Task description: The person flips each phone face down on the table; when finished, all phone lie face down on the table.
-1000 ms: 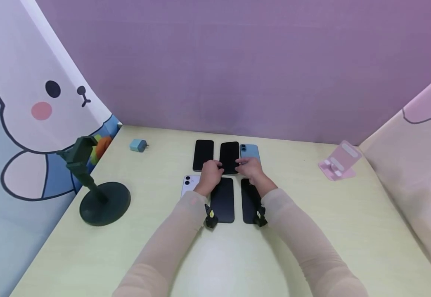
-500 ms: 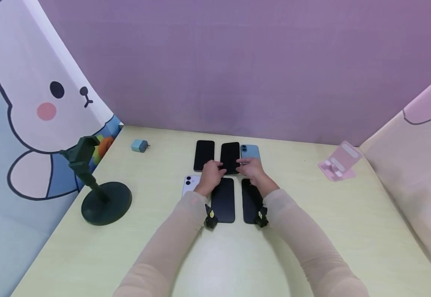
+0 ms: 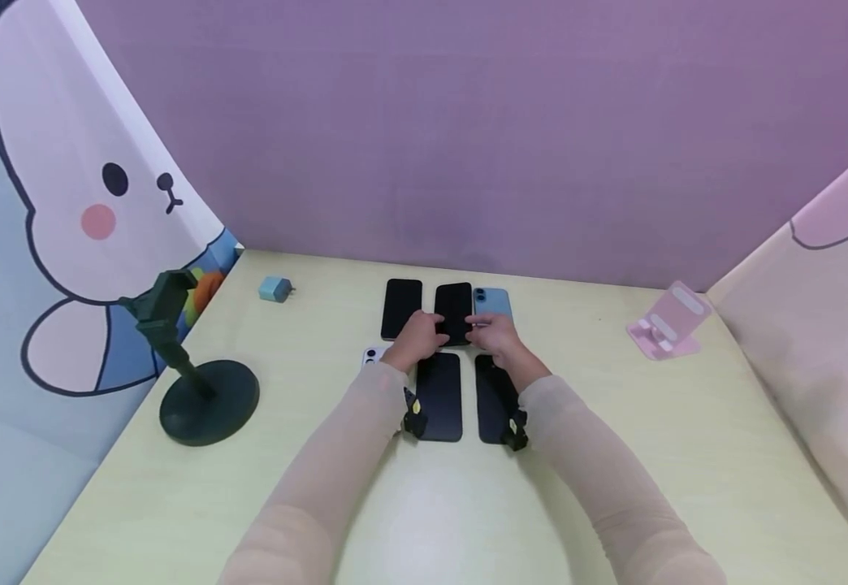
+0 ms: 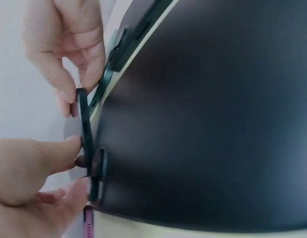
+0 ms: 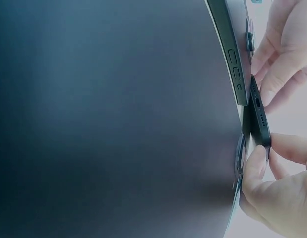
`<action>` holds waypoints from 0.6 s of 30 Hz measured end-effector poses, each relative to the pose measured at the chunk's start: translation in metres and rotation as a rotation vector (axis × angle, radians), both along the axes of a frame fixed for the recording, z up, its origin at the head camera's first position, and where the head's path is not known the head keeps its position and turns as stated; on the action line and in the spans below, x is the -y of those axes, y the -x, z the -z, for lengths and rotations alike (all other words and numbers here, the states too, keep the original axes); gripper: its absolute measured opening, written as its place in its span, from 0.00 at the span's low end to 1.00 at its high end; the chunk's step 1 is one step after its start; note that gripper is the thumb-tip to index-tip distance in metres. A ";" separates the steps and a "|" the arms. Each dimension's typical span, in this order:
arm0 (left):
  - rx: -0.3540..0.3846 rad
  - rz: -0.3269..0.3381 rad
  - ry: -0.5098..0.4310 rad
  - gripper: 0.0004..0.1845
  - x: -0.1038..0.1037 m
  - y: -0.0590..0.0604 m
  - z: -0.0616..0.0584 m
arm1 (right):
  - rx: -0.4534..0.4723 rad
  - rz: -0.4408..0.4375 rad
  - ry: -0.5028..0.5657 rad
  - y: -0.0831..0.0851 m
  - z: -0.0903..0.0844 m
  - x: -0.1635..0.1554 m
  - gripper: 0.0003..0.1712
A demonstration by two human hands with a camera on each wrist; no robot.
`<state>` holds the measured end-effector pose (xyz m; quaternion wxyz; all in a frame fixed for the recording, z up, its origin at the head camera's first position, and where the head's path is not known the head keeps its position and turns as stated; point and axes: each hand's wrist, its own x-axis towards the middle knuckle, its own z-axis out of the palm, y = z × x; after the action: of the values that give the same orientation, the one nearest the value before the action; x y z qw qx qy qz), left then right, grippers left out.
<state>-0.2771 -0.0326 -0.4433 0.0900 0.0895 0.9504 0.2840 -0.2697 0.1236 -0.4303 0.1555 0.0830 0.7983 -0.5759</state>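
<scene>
A black smartphone (image 3: 454, 313) occupies the middle of the back row, between both hands. My left hand (image 3: 420, 337) pinches its left side, thumb and fingers visible on the edge in the left wrist view (image 4: 34, 183). From the other side my right hand (image 3: 499, 337) pinches it near its lower right corner. The right wrist view shows the phone's port edge (image 5: 260, 111) between the two hands. Left of it lies another black phone (image 3: 400, 305); a light blue phone (image 3: 493, 301) lies to its right, partly covered by the right hand.
Nearer lie a dark phone (image 3: 440, 398), another dark phone (image 3: 491, 398) under the right wrist, and a pale phone (image 3: 373, 354) mostly hidden by the left arm. A dark green stand (image 3: 208, 402) and blue charger plug (image 3: 274, 288) stand left; a pink phone stand (image 3: 668, 321) stands right.
The left hand and wrist have shifted slightly forward and right, covering more of the pale phone. The right hand stays almost still, and the view has shifted a little.
</scene>
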 end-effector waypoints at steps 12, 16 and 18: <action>0.156 0.107 0.079 0.33 0.005 0.016 -0.009 | -0.037 -0.010 0.011 0.003 0.006 -0.001 0.22; 0.185 0.120 0.107 0.34 0.002 0.016 -0.011 | -0.048 -0.017 0.018 0.003 0.004 -0.002 0.23; 0.194 0.112 0.093 0.34 0.000 0.015 -0.011 | -0.048 -0.019 0.020 0.002 0.003 -0.003 0.24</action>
<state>-0.2918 -0.0331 -0.4319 0.2014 0.1101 0.9428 0.2417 -0.2722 0.1263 -0.4329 0.1430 0.0599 0.7966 -0.5843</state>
